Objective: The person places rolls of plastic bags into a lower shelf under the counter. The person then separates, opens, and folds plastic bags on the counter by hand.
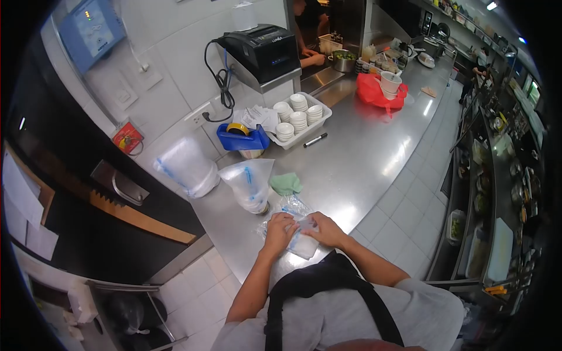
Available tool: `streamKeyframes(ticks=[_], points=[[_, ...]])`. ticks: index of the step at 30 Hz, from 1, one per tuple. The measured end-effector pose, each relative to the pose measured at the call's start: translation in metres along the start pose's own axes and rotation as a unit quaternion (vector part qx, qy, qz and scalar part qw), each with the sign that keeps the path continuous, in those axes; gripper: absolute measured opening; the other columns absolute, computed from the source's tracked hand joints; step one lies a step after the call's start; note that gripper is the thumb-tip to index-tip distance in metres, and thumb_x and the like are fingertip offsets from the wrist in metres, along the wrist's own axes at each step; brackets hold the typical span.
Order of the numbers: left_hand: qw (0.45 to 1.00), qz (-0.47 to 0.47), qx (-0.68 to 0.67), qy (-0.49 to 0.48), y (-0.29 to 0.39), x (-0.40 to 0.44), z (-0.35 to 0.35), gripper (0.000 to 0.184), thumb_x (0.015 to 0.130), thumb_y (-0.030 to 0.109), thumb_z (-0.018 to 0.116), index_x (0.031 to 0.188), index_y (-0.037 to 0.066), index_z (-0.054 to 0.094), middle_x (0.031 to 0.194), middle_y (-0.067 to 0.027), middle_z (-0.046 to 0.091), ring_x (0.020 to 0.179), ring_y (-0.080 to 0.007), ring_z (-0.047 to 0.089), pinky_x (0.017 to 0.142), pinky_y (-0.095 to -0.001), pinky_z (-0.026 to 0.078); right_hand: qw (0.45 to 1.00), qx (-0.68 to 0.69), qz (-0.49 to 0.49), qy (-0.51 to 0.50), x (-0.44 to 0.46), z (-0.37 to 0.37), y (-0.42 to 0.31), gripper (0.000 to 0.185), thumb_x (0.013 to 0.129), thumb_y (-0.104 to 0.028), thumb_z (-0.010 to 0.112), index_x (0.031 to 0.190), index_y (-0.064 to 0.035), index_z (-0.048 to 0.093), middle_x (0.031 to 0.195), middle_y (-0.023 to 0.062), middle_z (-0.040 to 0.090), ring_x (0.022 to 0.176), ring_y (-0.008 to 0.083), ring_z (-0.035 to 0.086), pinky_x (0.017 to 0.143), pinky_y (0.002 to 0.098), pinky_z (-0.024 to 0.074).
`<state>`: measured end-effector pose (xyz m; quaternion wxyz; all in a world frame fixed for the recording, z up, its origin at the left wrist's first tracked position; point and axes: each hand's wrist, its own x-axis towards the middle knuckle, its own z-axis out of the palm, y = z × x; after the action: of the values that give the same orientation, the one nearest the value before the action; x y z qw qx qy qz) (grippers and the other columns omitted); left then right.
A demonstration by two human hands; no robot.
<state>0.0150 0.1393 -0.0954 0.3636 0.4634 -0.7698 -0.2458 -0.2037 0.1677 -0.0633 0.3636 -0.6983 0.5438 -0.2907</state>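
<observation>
Clear plastic bags [303, 247] with blue print lie in a flat stack at the near edge of the steel counter. My left hand [280, 233] rests on the stack's left side, its curled fingers pressing on the plastic. From the right, my right hand [325, 230] pinches the plastic between thumb and fingers. Crumpled clear film [293, 205] spreads just beyond my hands, close to a green cloth [285, 184]. A bundle of clear bags [249, 184] stands upright left of the cloth. Farther left sits another bag pack [187, 168].
A blue tape dispenser [243, 138], a white basket [321, 121] of small stacked dishes and a black marker [315, 140] are along the wall side. A printer [260, 55] sits on a shelf above. Farther along are a red bag [369, 90] and a pot [342, 60]. Other people stand in the background.
</observation>
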Motion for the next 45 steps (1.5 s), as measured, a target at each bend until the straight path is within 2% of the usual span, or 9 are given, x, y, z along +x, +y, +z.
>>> streamKeyframes(ticks=[9, 12, 19, 23, 28, 31, 36, 40, 45], points=[[0.992, 0.056, 0.009, 0.109, 0.018, 0.026, 0.002, 0.019, 0.082, 0.013, 0.083, 0.095, 0.004, 0.072, 0.108, -0.0158, 0.070, 0.101, -0.0352, 0.064, 0.086, -0.0462, 0.050, 0.997, 0.020, -0.033, 0.069, 0.015, -0.009, 0.024, 0.025, 0.097, -0.019, 0.067, 0.113, -0.0023, 0.073, 0.102, 0.0196, 0.072, 0.093, 0.0354, 0.070, 0.083, 0.0409, 0.0546], [0.964, -0.172, -0.079, 0.188, 0.022, 0.010, 0.022, 0.036, 0.081, 0.012, 0.083, 0.112, 0.003, 0.066, 0.110, -0.0184, 0.069, 0.101, -0.0367, 0.065, 0.086, -0.0468, 0.052, 0.992, 0.055, -0.010, 0.110, 0.016, -0.014, 0.022, 0.020, 0.097, -0.017, 0.065, 0.106, -0.0009, 0.075, 0.094, 0.0173, 0.073, 0.086, 0.0294, 0.071, 0.077, 0.0375, 0.0547], [0.972, 0.050, 0.218, -0.079, 0.014, -0.022, 0.054, 0.064, 0.094, 0.040, 0.071, 0.148, 0.012, 0.052, 0.157, -0.0188, 0.044, 0.148, -0.0374, 0.038, 0.122, -0.0548, 0.027, 0.990, 0.032, -0.016, 0.136, 0.037, -0.030, 0.026, 0.021, 0.101, -0.016, 0.059, 0.109, -0.0002, 0.070, 0.088, 0.0166, 0.073, 0.077, 0.0251, 0.069, 0.074, 0.0375, 0.0536], [0.973, -0.008, 0.183, -0.138, 0.006, -0.024, 0.057, 0.066, 0.097, 0.045, 0.064, 0.153, 0.014, 0.049, 0.166, -0.0176, 0.031, 0.155, -0.0363, 0.024, 0.125, -0.0582, 0.012, 0.893, 0.058, -0.015, 0.446, 0.068, -0.092, -0.008, 0.018, 0.105, -0.014, 0.054, 0.104, 0.0004, 0.065, 0.083, 0.0165, 0.067, 0.072, 0.0283, 0.064, 0.070, 0.0389, 0.0507], [0.966, -0.194, -0.162, -0.056, -0.008, -0.001, 0.032, 0.060, 0.101, 0.036, 0.059, 0.150, 0.001, 0.050, 0.157, -0.0228, 0.044, 0.147, -0.0387, 0.040, 0.123, -0.0510, 0.027, 0.908, 0.248, -0.057, 0.333, 0.070, -0.134, -0.048, 0.013, 0.103, -0.013, 0.063, 0.099, -0.0012, 0.068, 0.078, 0.0015, 0.065, 0.069, 0.0082, 0.055, 0.061, 0.0274, 0.0433], [0.905, -0.088, -0.317, 0.271, 0.051, 0.013, -0.020, 0.061, 0.109, 0.033, 0.051, 0.157, -0.002, 0.036, 0.154, -0.0186, 0.047, 0.145, -0.0323, 0.044, 0.121, -0.0464, 0.032, 0.934, 0.280, -0.049, 0.216, 0.059, -0.125, -0.058, 0.015, 0.101, -0.014, 0.068, 0.093, -0.0014, 0.069, 0.076, -0.0028, 0.063, 0.069, 0.0030, 0.050, 0.060, 0.0242, 0.0400], [0.953, 0.063, -0.239, 0.173, 0.144, 0.038, -0.112, 0.062, 0.099, 0.023, 0.071, 0.151, 0.001, 0.044, 0.143, -0.0159, 0.056, 0.133, -0.0247, 0.053, 0.110, -0.0403, 0.043, 0.963, 0.251, -0.095, -0.007, 0.046, -0.103, -0.083, 0.020, 0.099, -0.018, 0.073, 0.087, -0.0009, 0.072, 0.075, -0.0023, 0.065, 0.072, 0.0038, 0.052, 0.064, 0.0242, 0.0432], [0.992, 0.001, -0.125, 0.010, 0.124, 0.037, -0.117, 0.035, 0.088, 0.015, 0.084, 0.117, -0.002, 0.072, 0.111, -0.0123, 0.074, 0.102, -0.0211, 0.068, 0.092, -0.0344, 0.051, 0.945, 0.298, -0.120, -0.059, 0.046, -0.091, -0.105, 0.016, 0.098, -0.017, 0.073, 0.101, -0.0012, 0.073, 0.079, -0.0021, 0.067, 0.074, 0.0046, 0.054, 0.066, 0.0249, 0.0448], [0.975, -0.073, -0.197, 0.077, 0.121, 0.023, -0.111, 0.010, 0.091, 0.008, 0.079, 0.092, -0.001, 0.074, 0.090, -0.0066, 0.074, 0.091, -0.0180, 0.068, 0.085, -0.0302, 0.051, 0.936, 0.328, -0.121, -0.037, 0.052, -0.082, -0.096, 0.014, 0.101, -0.015, 0.069, 0.101, -0.0009, 0.071, 0.080, -0.0038, 0.064, 0.074, 0.0044, 0.052, 0.067, 0.0246, 0.0440]])
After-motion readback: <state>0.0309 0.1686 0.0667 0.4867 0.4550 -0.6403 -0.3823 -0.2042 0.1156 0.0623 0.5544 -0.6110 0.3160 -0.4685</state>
